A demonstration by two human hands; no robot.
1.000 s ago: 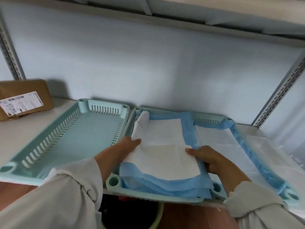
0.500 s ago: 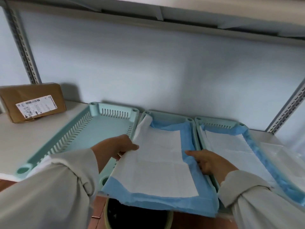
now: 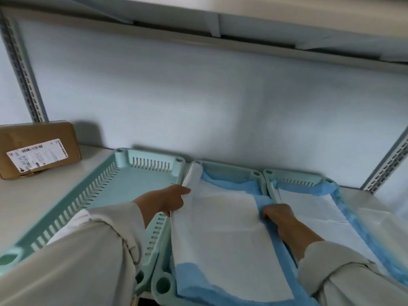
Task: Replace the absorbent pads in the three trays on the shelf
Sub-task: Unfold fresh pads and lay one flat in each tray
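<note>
Three mint-green slotted trays stand side by side on the shelf. The left tray holds no pad. A white pad with blue border lies in the middle tray, its near end hanging over the front rim. My left hand pinches the pad's left edge. My right hand grips its right blue edge, fingers curled into the fold. The right tray holds another white and blue pad.
A brown cardboard box with a white label sits at the back left of the shelf. Slotted metal uprights stand at both sides, and another shelf runs overhead. Clear plastic wrapping lies right of the trays.
The pad has been pushed back into the middle tray; less of it overhangs the front. Both hands slid forward along its side edges, and the view shifted slightly left.
</note>
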